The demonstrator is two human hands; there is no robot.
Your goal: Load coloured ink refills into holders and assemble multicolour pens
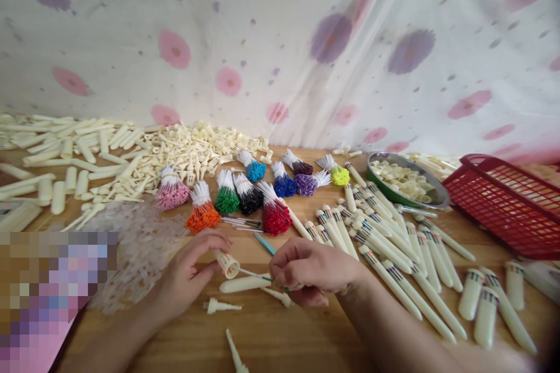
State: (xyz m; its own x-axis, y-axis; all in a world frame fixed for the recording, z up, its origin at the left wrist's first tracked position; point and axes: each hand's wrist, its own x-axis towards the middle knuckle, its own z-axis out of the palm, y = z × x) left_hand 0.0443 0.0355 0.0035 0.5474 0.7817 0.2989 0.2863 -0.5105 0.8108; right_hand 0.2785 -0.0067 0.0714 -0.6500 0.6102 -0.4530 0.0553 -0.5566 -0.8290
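My left hand [195, 271] is closed on a short cream slotted pen sleeve [228, 266], its open end turned to the right, with a bit of orange showing inside. In my right hand [308, 271] the fingers pinch a thin pen refill [251, 273], white with a green end. Its white tip reaches the sleeve's mouth; whether it is inside, I cannot tell. Beneath the refill lies a smooth cream pen barrel [245, 284]. Small cream pointed parts [222, 306] rest on the table nearby. A light-blue stick [264, 243] lies just beyond my right hand.
Several bundled refills [227, 201] in different colours stand beyond my hands. Heaped cream parts [192, 154] spread back left. Several multicolour pens [380, 239] lie at right, near a green-sided bowl [374, 178] and a red basket [503, 204]. Clear plastic bits [135, 256] lie left.
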